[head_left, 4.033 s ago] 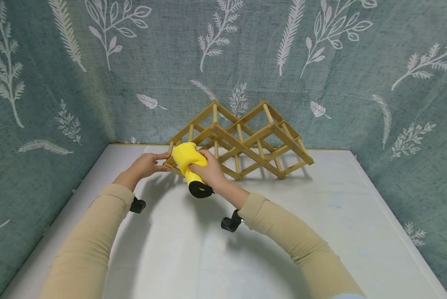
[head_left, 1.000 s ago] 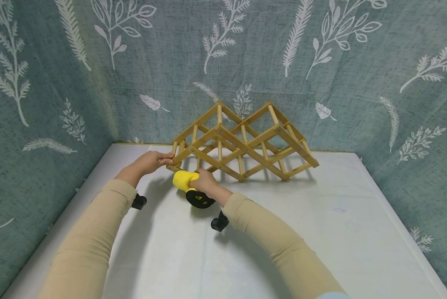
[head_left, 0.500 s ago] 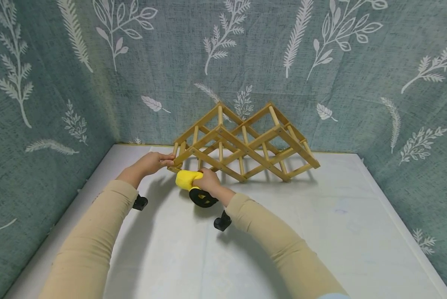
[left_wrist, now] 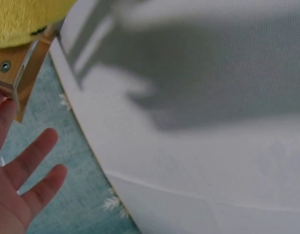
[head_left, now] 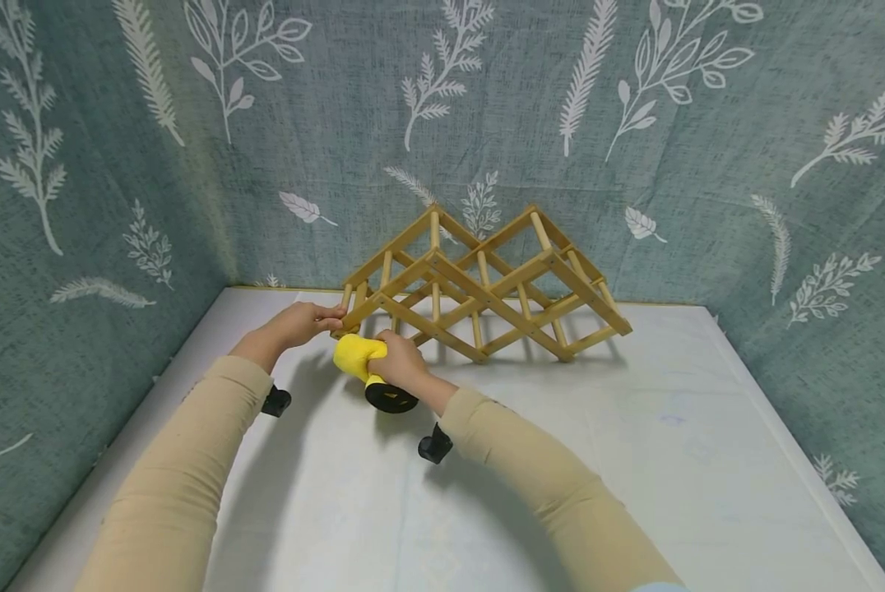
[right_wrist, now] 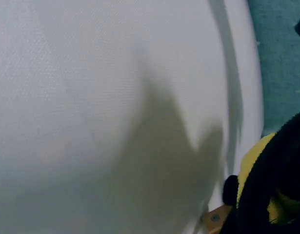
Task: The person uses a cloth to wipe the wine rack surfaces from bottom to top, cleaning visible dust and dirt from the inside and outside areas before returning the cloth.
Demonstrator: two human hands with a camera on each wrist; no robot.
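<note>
A wooden folding wine rack (head_left: 488, 296) with crossed slats stands against the back cloth. My left hand (head_left: 294, 323) pinches its left end; in the left wrist view, fingertips meet the screwed slat (left_wrist: 8, 68) while two fingers (left_wrist: 40, 148) spread free. My right hand (head_left: 400, 362) grips a fuzzy yellow cloth thing (head_left: 354, 355) with a round black band at its lower end, just in front of the rack's left corner. Its yellow pile overlaps the slat in the left wrist view. From the right wrist, the black band (right_wrist: 252, 195) hides most of the yellow.
A white-covered table (head_left: 561, 469) spreads before me, with teal leaf-print cloth (head_left: 339, 123) rising behind and at both sides. A black wrist camera (head_left: 435, 444) hangs under my right forearm, another (head_left: 275, 401) beside my left.
My right hand has lowered the yellow cloth thing from over the rack's left end to in front of it, then shifted slightly left. My left hand stays at the rack's end.
</note>
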